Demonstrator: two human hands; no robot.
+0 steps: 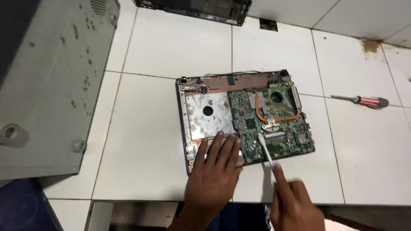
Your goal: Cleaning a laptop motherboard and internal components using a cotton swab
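Observation:
An opened laptop base [204,112] lies on the white tiled counter, with a green motherboard [274,124] in its right half and a copper heat pipe across it. My left hand [216,169] rests flat with spread fingers on the base's near edge, left of the board. My right hand [293,203] holds a white toothbrush [265,147]. The brush's head touches the board's lower middle.
A screwdriver [364,101] with a red, white and blue handle lies to the right. A grey metal case [47,85] with rust spots covers the left. Another black laptop part [201,10] sits at the far edge. The counter's front edge [171,201] is close below my hands.

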